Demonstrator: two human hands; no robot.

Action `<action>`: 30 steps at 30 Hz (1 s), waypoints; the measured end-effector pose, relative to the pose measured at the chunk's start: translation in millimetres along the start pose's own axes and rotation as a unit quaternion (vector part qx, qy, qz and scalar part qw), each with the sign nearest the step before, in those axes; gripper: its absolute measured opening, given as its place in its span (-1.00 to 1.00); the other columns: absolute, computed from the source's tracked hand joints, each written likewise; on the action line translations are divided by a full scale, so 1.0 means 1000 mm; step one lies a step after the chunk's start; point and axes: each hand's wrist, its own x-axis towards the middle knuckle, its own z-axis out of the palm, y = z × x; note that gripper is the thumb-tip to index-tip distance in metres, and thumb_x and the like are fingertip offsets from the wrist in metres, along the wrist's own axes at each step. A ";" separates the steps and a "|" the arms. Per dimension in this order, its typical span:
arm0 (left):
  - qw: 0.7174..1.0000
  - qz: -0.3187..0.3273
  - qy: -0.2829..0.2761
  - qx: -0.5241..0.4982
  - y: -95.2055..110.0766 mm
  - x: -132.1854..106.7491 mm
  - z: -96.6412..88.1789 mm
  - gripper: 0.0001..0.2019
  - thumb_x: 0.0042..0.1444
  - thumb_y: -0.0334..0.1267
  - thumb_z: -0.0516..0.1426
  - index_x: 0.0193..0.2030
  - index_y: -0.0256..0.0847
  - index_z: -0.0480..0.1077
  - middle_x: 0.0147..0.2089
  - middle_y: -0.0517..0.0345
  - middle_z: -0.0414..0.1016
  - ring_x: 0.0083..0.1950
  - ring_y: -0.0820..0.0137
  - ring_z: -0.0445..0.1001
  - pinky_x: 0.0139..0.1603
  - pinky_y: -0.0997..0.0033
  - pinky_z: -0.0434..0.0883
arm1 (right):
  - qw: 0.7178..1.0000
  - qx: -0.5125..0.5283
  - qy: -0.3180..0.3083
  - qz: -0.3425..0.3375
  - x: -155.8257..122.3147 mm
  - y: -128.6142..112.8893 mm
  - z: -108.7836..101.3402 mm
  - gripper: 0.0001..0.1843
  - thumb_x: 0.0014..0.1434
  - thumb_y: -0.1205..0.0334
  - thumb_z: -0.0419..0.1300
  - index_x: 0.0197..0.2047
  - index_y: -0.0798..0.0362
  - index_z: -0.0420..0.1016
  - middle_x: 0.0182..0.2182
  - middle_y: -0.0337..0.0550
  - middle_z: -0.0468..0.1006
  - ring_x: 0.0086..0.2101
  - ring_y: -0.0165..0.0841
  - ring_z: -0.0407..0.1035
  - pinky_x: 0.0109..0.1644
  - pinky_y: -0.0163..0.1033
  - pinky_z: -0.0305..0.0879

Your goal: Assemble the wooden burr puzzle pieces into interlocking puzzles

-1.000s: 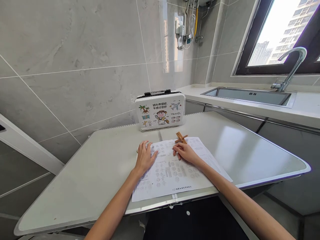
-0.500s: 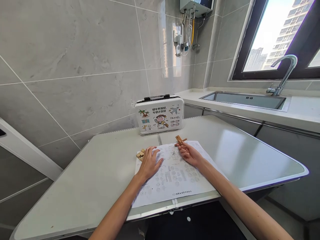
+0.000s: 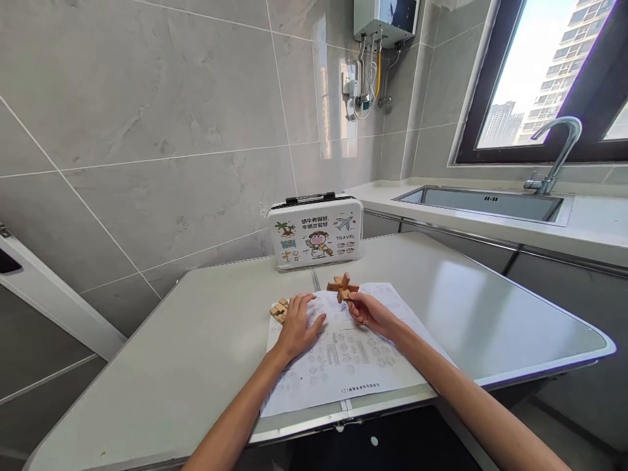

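Note:
Between the fingertips of my right hand point(image 3: 369, 311) is a small wooden burr puzzle point(image 3: 343, 288), its crossed bars sticking out several ways above the paper. My left hand point(image 3: 300, 324) lies with fingers spread on the left part of a printed instruction sheet point(image 3: 350, 366). Just beyond its fingers, a cluster of light wooden pieces point(image 3: 279, 310) rests at the sheet's left edge, partly hidden by that hand. The sheet carries rows of small diagrams, too faint to read.
A white cartoon-printed case point(image 3: 318, 239) stands upright at the back of the folding table point(image 3: 196, 347). A counter with a sink point(image 3: 481, 203) and faucet point(image 3: 559, 154) runs along the right. Tiled wall rises behind.
My right hand has turned the wooden puzzle, so its cross shape now shows and it sits slightly further left. The left hand stays on the sheet. The view has tilted slightly upward.

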 end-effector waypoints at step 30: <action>0.968 -0.045 -0.079 -0.232 0.028 0.000 -0.002 -0.04 -0.20 0.04 0.55 0.34 -0.09 0.31 0.25 -0.08 0.52 0.23 0.02 0.52 0.33 -0.10 0.45 | 0.972 -0.204 -0.116 -0.022 -0.014 0.001 0.009 -0.49 0.31 -0.19 0.27 -0.46 0.02 0.30 -0.61 -0.36 0.33 -0.61 -0.48 0.14 -0.50 -0.32 0.03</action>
